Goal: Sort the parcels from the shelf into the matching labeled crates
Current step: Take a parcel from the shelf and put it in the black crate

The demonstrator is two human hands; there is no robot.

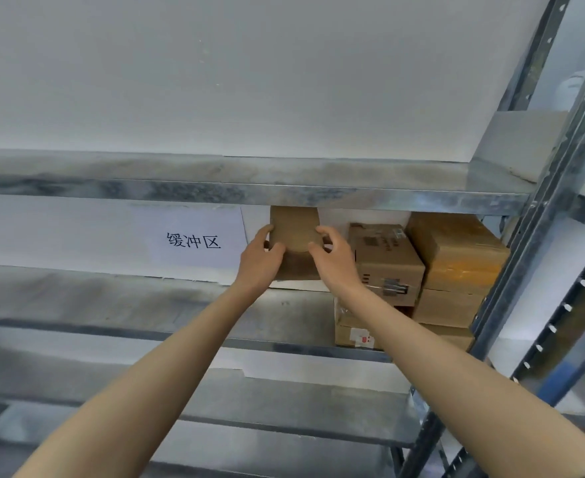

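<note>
**As both hands grip one parcel, four boxes sit beside it**

While I watch through the head camera, the left hand (261,258) and the right hand (334,262) are both on a plain brown parcel (294,231) at the back of the middle shelf (111,298). The left fingers (264,231) curl round its left edge, with the thumb on the front face. The right fingers (327,232) curl at its right edge, thumb likewise on the front. Neither hand is spread wide, and only the parcel's width separates them. Its top is hidden behind the metal beam (215,193) of the shelf above. I cannot tell whether its base rests on the shelf or is lifted off it.

I count one parcel in hand and four more boxes stacked just to its right. A box with printed marks (384,260) sits nearest, and a large box (456,250) stands at the far right. A lower box (446,307) lies beneath the large one. A flat box (356,334) with a white and red label is at the bottom, partly behind the right forearm.

One paper sign (194,239) with three black characters is on the white wall left of the parcel. The rack is bare grey metal, with a perforated upright (543,236) on the right and more shelves below.
</note>
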